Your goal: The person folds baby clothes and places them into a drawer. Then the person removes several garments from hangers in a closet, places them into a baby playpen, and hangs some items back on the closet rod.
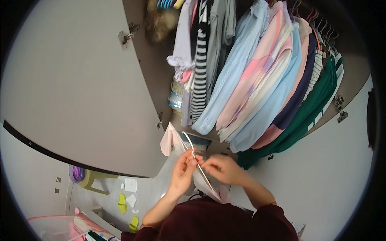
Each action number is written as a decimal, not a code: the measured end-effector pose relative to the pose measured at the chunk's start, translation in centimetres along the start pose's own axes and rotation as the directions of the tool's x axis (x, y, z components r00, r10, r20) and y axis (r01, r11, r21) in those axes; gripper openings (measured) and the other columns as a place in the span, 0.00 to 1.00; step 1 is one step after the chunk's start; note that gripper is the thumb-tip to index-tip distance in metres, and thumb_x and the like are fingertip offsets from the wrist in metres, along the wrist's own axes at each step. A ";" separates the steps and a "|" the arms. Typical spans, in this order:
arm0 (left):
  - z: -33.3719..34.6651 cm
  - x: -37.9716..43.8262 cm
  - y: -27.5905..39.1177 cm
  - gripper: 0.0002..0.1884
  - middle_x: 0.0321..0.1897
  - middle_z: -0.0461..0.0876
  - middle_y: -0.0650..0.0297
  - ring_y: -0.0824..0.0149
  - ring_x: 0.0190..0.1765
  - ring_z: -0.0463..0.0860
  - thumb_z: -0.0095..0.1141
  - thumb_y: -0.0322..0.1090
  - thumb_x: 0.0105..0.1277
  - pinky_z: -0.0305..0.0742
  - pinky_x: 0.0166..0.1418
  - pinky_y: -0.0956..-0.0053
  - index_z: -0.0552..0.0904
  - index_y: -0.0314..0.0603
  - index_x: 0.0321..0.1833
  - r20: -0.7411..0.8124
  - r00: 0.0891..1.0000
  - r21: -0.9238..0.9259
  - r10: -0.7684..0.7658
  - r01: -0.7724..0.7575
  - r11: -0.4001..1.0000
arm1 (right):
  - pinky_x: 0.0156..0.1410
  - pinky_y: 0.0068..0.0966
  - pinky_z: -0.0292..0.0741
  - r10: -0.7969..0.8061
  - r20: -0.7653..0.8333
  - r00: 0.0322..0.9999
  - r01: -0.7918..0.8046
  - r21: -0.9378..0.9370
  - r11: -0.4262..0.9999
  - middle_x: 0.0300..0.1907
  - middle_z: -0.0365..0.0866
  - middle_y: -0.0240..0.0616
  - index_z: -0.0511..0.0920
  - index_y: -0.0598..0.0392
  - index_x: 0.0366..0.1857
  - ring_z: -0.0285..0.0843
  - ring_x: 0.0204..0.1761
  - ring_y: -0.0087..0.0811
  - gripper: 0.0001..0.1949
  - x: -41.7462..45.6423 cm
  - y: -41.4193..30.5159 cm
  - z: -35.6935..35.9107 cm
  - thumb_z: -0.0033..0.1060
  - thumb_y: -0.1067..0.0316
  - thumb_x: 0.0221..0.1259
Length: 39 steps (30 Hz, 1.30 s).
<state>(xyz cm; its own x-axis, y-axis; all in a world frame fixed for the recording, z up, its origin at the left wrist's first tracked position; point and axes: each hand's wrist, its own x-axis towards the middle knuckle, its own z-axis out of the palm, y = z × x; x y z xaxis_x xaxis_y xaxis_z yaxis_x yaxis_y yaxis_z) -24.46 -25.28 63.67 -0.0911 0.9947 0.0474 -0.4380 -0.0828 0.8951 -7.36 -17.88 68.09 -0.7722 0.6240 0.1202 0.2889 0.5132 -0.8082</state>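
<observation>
A white clothes hanger [189, 140] is in front of me, its hook pointing up toward the wardrobe. My left hand [183, 170] grips it at the neck, below the hook. Close on the right, my right hand [221, 169] is bent with curled fingers near the hanger's arm; whether it pinches anything is unclear. A pale pink garment [170, 140] hangs along the hanger, one part extending beyond the hook and another down near my dark red top. Part of the garment is hidden behind my hands.
An open wardrobe holds a row of hanging clothes, among them a light blue garment [231, 75] and a green one [322, 87]. Its grey door [81, 90] stands open at left. Yellow-green slippers [122, 203], papers [131, 185] and a stool [90, 180] are on the floor.
</observation>
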 end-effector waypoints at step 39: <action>-6.2 11.1 6.2 0.35 0.69 0.58 0.44 0.52 0.69 0.65 0.51 0.29 0.67 0.59 0.72 0.59 0.51 0.38 0.74 0.136 0.964 -0.012 0.230 -0.231 0.973 | 0.51 0.33 0.74 0.182 -0.842 0.507 -0.194 0.094 0.976 0.46 0.82 0.51 0.79 0.67 0.48 0.81 0.47 0.39 0.20 38.6 -8.4 -37.5 0.58 0.62 0.56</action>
<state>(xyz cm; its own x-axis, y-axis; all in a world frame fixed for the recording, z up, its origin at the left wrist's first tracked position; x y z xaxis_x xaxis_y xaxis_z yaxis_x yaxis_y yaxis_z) -33.78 -15.10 67.01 -0.0667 0.9477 0.3121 -0.4160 -0.3108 0.8546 -18.40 24.03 101.15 0.1376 0.9063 0.3996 0.3785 0.3247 -0.8668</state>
